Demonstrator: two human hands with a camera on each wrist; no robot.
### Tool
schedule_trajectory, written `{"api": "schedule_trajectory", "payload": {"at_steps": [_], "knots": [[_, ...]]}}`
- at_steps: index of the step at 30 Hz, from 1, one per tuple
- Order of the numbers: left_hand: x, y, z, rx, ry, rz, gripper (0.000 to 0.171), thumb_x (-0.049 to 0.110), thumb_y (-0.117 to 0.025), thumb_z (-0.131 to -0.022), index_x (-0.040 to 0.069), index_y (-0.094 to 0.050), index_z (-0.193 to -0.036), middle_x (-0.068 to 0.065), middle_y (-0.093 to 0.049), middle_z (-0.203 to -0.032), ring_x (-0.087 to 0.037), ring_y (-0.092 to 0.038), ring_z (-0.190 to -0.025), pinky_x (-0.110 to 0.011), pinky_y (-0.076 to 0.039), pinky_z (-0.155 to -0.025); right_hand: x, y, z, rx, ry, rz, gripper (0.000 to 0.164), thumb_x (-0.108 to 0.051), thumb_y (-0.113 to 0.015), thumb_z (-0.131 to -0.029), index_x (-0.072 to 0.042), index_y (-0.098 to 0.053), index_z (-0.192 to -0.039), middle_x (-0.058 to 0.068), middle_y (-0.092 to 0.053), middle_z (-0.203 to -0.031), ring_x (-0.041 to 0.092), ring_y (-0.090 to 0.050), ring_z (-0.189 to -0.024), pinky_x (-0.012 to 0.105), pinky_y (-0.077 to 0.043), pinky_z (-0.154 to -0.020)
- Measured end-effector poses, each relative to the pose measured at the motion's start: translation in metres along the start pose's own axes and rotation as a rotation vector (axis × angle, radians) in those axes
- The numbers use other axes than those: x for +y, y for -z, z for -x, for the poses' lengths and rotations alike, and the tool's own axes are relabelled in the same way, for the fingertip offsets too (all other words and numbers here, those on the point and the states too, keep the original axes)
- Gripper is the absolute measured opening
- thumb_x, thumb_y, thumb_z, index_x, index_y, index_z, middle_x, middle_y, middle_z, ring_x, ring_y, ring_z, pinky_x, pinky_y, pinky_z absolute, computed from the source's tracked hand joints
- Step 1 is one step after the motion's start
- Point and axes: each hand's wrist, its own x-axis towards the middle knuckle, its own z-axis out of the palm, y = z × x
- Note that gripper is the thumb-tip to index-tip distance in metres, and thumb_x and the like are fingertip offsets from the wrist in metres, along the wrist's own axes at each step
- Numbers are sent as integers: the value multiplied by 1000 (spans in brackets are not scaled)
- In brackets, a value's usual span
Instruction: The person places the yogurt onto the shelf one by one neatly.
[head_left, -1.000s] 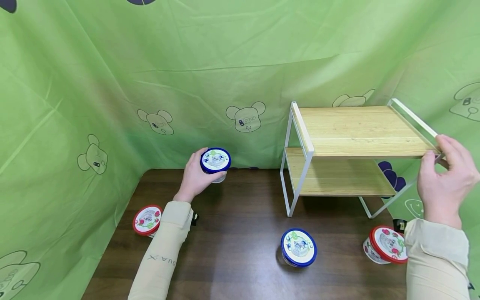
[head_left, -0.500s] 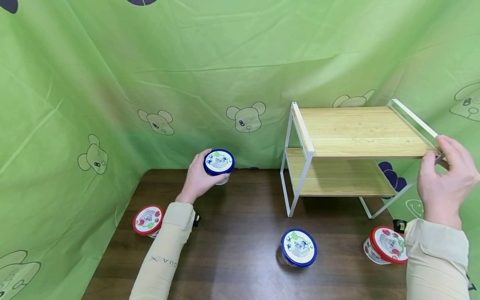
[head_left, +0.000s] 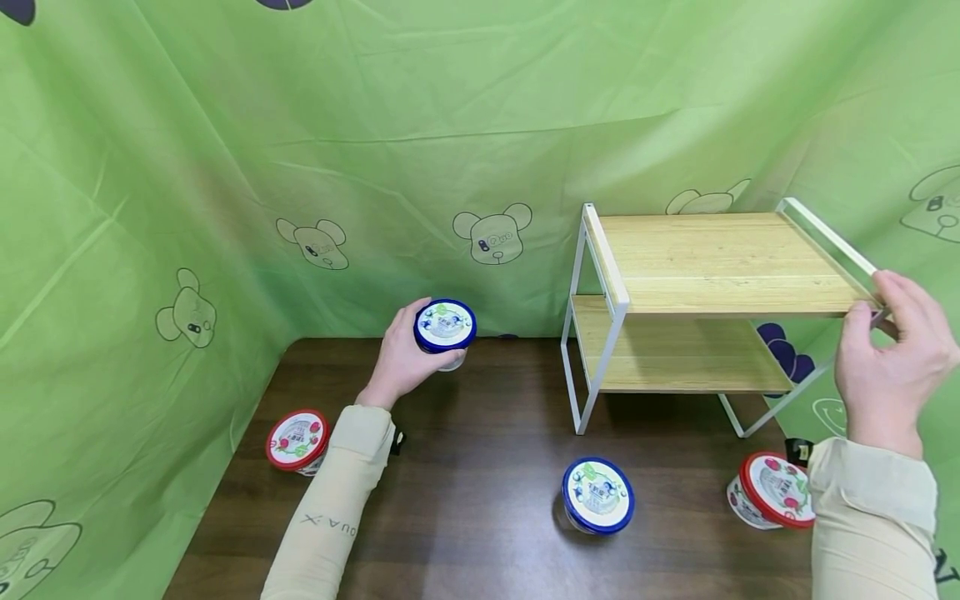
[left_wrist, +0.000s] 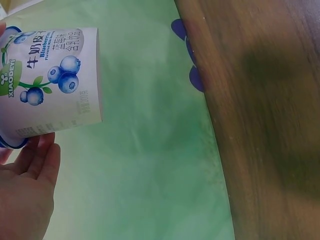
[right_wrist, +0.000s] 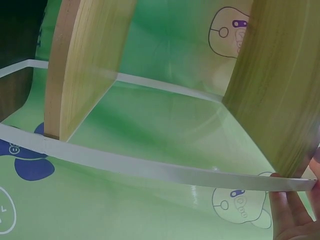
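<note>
In the head view my left hand (head_left: 408, 358) grips a blueberry yogurt cup (head_left: 446, 325) by its blue-lidded top, thumb on the near side. The left wrist view shows the cup's white printed wall (left_wrist: 55, 80) held above the dark table, with fingers (left_wrist: 45, 160) at the lid rim. At the right, my right hand (head_left: 896, 358) pinches the front top corner of a two-tier shelf (head_left: 735, 262) with wooden boards and a white metal frame. Fingers (right_wrist: 290, 210) wrap that frame corner in the right wrist view.
A second blue-lidded cup (head_left: 597, 496) stands on the brown table (head_left: 480, 517) in front of the shelf. One red-lidded cup (head_left: 297, 442) is at the left, another (head_left: 776, 490) beside the right sleeve. A green printed cloth (head_left: 390, 167) hangs behind and along the sides.
My left hand has carried the blueberry yogurt cup slightly to the right and a little nearer. The right hand and the shelf stay where they were.
</note>
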Motion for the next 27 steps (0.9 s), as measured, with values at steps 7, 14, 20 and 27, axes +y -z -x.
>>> {"api": "schedule_trajectory", "payload": {"at_steps": [7,14,20,27], "knots": [[4,-3,0,5,-19,8,100,48,-91,-71,15,-42,-151,-10,-50,-139,-28,-50,-124,-53,-44,-102,0,-1,0,3,-1,-2,37,-5,-58,-95,-21,-73,-124,-7,-67,-128,7,-60,-114,15,-49,-91],[6,-6,0,10,-33,13,100,48,-92,-70,15,-43,-151,-9,-50,-139,-28,-50,-124,-53,-44,-101,1,-1,-1,1,30,-8,36,-5,-57,-95,-19,-72,-125,-6,-67,-128,8,-60,-114,14,-49,-90],[6,-8,1,-1,-16,19,99,47,-92,-70,15,-44,-150,-8,-50,-139,-27,-50,-123,-52,-45,-101,2,0,0,1,13,-5,37,-5,-58,-95,-20,-73,-125,-7,-67,-128,8,-59,-115,14,-49,-90],[5,-10,1,-5,-25,22,98,46,-92,-70,15,-44,-150,-8,-51,-138,-27,-51,-123,-52,-44,-102,1,0,0,-9,2,3,37,-6,-57,-95,-21,-73,-125,-8,-66,-129,7,-59,-115,15,-49,-91]]}}
